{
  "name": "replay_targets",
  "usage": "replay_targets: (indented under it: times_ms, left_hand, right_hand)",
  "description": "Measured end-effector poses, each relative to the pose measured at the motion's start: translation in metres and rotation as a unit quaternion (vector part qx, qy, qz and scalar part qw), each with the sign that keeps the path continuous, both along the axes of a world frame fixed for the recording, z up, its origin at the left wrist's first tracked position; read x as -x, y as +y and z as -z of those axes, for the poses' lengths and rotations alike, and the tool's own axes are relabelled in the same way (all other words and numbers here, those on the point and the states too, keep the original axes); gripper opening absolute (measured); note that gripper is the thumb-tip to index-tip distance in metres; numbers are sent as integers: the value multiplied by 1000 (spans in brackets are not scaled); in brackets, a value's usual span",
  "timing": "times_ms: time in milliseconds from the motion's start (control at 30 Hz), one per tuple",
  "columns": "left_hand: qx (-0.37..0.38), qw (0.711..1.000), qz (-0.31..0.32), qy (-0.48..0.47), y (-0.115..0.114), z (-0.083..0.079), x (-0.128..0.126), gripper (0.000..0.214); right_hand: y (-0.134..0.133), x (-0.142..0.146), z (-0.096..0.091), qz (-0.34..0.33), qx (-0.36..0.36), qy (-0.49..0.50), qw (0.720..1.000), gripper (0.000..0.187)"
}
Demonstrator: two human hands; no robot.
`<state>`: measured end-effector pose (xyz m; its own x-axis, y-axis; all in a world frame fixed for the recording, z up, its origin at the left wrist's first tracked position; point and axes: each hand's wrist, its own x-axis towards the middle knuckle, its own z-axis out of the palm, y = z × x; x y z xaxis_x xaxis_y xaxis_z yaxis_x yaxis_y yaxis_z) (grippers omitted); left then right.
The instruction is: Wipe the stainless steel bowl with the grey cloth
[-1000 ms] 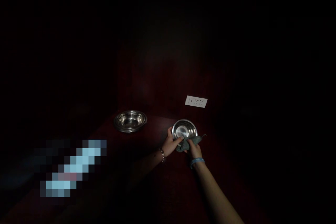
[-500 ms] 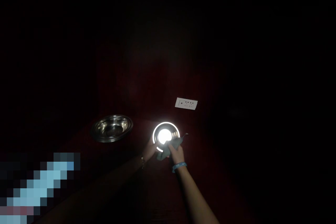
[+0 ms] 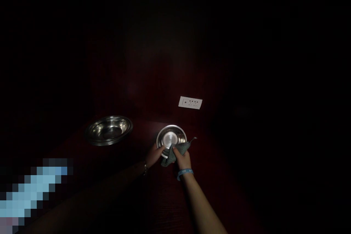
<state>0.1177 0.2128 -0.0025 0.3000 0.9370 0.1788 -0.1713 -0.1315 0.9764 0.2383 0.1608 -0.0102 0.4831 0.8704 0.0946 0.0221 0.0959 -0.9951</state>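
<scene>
A shiny round metal bowl [image 3: 170, 138] is held up in front of me, its inside facing my view. My left hand [image 3: 154, 155] grips its lower left rim, thumb over the edge. A grey-green cloth [image 3: 179, 150] is bunched in my right hand [image 3: 183, 158], which presses it against the lower right rim, thumb on top. The cloth covers part of the bowl's near edge, and one corner sticks out to the right. The fingers under the bowl are hidden.
To the left, wide metal dishes [image 3: 109, 142] sit stacked on the dark red surface [image 3: 170, 204]. A white socket plate [image 3: 190, 102] is on the dark red wall behind the bowl. Pixelated blocks cover the lower left corner. Most of the surroundings are too dark to make out.
The bright glare on the bowl has faded, so its inside now shows. The whole scene has shifted slightly left and up in view. Both hands keep their grips.
</scene>
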Motion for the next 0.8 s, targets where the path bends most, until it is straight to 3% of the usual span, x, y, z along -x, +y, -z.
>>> replay_targets:
  times_ms: [433,800]
  left_hand:
    - [-39,999,19,-5,-5,3,0,39]
    - [-12,998,55,15,-1,-1,5,31]
  right_hand:
    - [4,-7,8,43,-45,34,998,30]
    - [4,-13,12,48,-43,-31,997,20]
